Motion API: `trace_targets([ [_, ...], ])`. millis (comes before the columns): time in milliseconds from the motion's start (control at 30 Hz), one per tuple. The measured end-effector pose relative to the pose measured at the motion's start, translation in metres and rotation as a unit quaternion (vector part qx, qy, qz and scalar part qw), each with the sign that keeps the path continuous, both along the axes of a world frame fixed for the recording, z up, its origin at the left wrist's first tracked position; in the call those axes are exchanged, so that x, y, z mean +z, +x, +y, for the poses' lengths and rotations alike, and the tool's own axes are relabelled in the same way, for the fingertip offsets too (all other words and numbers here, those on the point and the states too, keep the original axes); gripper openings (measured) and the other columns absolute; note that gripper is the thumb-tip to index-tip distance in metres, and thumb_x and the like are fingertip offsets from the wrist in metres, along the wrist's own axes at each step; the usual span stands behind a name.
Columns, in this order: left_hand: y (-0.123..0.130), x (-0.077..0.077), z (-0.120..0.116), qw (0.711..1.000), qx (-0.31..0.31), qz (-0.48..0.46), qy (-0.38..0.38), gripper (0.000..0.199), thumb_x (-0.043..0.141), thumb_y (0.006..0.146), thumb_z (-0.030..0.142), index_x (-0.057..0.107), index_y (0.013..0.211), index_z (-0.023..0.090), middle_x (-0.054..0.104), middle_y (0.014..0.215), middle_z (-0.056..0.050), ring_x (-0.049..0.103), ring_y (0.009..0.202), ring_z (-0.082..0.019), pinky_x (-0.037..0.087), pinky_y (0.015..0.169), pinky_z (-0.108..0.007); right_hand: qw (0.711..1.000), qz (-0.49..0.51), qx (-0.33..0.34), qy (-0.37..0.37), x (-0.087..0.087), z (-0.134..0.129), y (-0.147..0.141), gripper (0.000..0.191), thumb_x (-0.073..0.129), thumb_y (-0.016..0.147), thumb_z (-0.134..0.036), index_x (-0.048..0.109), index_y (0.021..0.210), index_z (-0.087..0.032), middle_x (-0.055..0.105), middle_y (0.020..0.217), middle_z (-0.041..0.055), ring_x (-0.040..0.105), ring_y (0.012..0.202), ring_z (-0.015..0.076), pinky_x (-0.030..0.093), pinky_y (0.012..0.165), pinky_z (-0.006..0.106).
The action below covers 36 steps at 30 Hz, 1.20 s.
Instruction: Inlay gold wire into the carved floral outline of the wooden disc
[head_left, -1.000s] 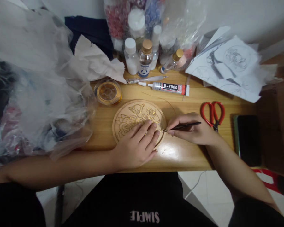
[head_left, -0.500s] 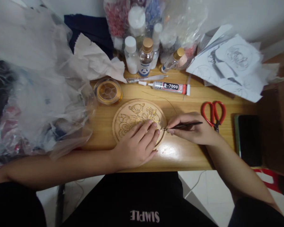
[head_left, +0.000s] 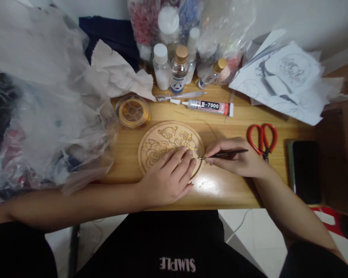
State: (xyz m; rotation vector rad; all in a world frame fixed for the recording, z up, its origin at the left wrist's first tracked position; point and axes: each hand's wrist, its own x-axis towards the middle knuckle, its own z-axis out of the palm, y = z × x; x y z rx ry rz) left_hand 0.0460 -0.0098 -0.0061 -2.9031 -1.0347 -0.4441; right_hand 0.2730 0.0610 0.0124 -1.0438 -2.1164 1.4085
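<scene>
A round wooden plaque (head_left: pixel 150 139) with a flower pattern outlined in gold wire lies on the table. My left hand (head_left: pixel 169 175) rests flat across its lower part, fingers stretched out, covering some of the pattern. Dark tweezers (head_left: pixel 229 153) are pinched in my right hand (head_left: pixel 232 156), their tips at the plaque's right edge, close to my left fingertips. A thin gold wire (head_left: pixel 210 127) curves over the table just above my right hand. Whether the tweezer tips grip the wire is too small to tell.
Behind the plaque are a spool of gold wire (head_left: pixel 133 112), a B-7000 glue tube (head_left: pixel 210 106), a pen (head_left: pixel 181 95) and several bottles (head_left: pixel 179 73). Red-handled scissors (head_left: pixel 261 139) and a phone (head_left: pixel 304 172) lie right. Plastic bags (head_left: pixel 55 96) fill the left; printed sheets (head_left: pixel 281 77) stand back right.
</scene>
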Motion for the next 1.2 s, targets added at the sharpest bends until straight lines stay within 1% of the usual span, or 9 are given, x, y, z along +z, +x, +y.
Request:
trace_targets([
  [300, 0.0, 0.0, 0.0, 1.0, -0.001, -0.002, -0.003, 0.048, 0.049, 0.092, 0.038, 0.057, 0.122, 0.001, 0.061, 0.125, -0.022, 0.055, 0.12, -0.036, 0.048, 0.094, -0.045, 1.0, -0.002, 0.0, 0.0, 0.0, 0.0, 0.0, 0.013, 0.068, 0.08, -0.026, 0.068, 0.077, -0.013, 0.07, 0.069, 0.0044, 0.062, 0.056, 0.0089, 0.046, 0.046, 0.017],
  [500, -0.001, 0.0, 0.0, 1.0, -0.006, -0.016, 0.01, 0.044, 0.051, 0.092, 0.036, 0.058, 0.121, 0.005, 0.063, 0.122, -0.021, 0.057, 0.118, -0.036, 0.049, 0.093, -0.045, 1.0, 0.005, -0.021, 0.0, 0.0, 0.0, 0.0, 0.009, 0.068, 0.079, -0.025, 0.067, 0.077, -0.017, 0.071, 0.07, 0.0032, 0.064, 0.06, 0.0103, 0.049, 0.05, 0.02],
  [633, -0.001, 0.0, -0.001, 1.0, -0.006, -0.013, -0.008, 0.046, 0.053, 0.091, 0.037, 0.056, 0.123, 0.005, 0.061, 0.124, -0.022, 0.055, 0.12, -0.036, 0.047, 0.096, -0.046, 0.997, 0.018, -0.071, 0.008, -0.001, -0.001, 0.0, 0.01, 0.069, 0.078, -0.028, 0.067, 0.076, -0.018, 0.07, 0.071, 0.0023, 0.064, 0.062, 0.011, 0.051, 0.054, 0.022],
  [833, -0.002, -0.001, -0.001, 1.0, -0.007, -0.018, -0.015, 0.045, 0.053, 0.09, 0.035, 0.057, 0.124, 0.005, 0.06, 0.126, -0.022, 0.054, 0.121, -0.037, 0.047, 0.097, -0.047, 0.974, 0.058, -0.217, 0.019, -0.007, 0.001, -0.001, 0.01, 0.074, 0.073, -0.028, 0.065, 0.072, -0.022, 0.069, 0.07, 0.0018, 0.062, 0.061, 0.0131, 0.051, 0.058, 0.027],
  [933, -0.002, -0.001, -0.001, 1.0, -0.013, -0.027, -0.009, 0.045, 0.055, 0.09, 0.034, 0.057, 0.124, 0.005, 0.059, 0.126, -0.024, 0.054, 0.121, -0.038, 0.046, 0.097, -0.048, 0.949, 0.096, -0.294, 0.058, -0.014, 0.005, -0.007, 0.013, 0.074, 0.072, -0.03, 0.063, 0.072, -0.022, 0.067, 0.071, 0.0023, 0.06, 0.06, 0.0134, 0.051, 0.059, 0.029],
  [1000, -0.002, -0.001, -0.002, 0.999, -0.013, -0.033, 0.003, 0.045, 0.055, 0.09, 0.033, 0.057, 0.123, 0.004, 0.059, 0.126, -0.024, 0.054, 0.121, -0.037, 0.046, 0.098, -0.048, 0.926, 0.11, -0.346, 0.101, -0.017, 0.005, -0.012, 0.017, 0.073, 0.072, -0.034, 0.062, 0.072, -0.021, 0.066, 0.071, 0.0022, 0.06, 0.061, 0.0139, 0.052, 0.06, 0.029],
  [1067, -0.002, -0.001, -0.003, 0.999, -0.01, -0.037, 0.016, 0.044, 0.054, 0.09, 0.034, 0.058, 0.122, 0.004, 0.06, 0.126, -0.024, 0.054, 0.121, -0.036, 0.046, 0.097, -0.047, 0.906, 0.107, -0.381, 0.152, -0.016, 0.0, -0.016, 0.017, 0.07, 0.075, -0.035, 0.06, 0.074, -0.02, 0.065, 0.07, 0.0019, 0.061, 0.063, 0.0141, 0.053, 0.061, 0.029],
  [1133, -0.003, -0.003, -0.004, 0.999, -0.002, -0.042, 0.029, 0.044, 0.053, 0.09, 0.035, 0.059, 0.12, 0.004, 0.06, 0.125, -0.023, 0.055, 0.121, -0.035, 0.047, 0.097, -0.046, 0.901, 0.069, -0.378, 0.202, -0.012, -0.012, -0.019, 0.012, 0.062, 0.082, -0.031, 0.062, 0.082, -0.02, 0.067, 0.076, 0.0031, 0.064, 0.068, 0.0146, 0.054, 0.065, 0.03],
  [1200, -0.003, -0.004, -0.004, 0.998, 0.003, -0.052, 0.043, 0.045, 0.053, 0.089, 0.036, 0.06, 0.118, 0.002, 0.062, 0.124, -0.022, 0.056, 0.119, -0.034, 0.047, 0.098, -0.046, 0.915, 0.012, -0.32, 0.243, -0.007, -0.031, -0.02, 0.014, 0.055, 0.088, -0.024, 0.063, 0.098, -0.02, 0.07, 0.088, 0.0057, 0.066, 0.077, 0.0158, 0.056, 0.071, 0.031],
])
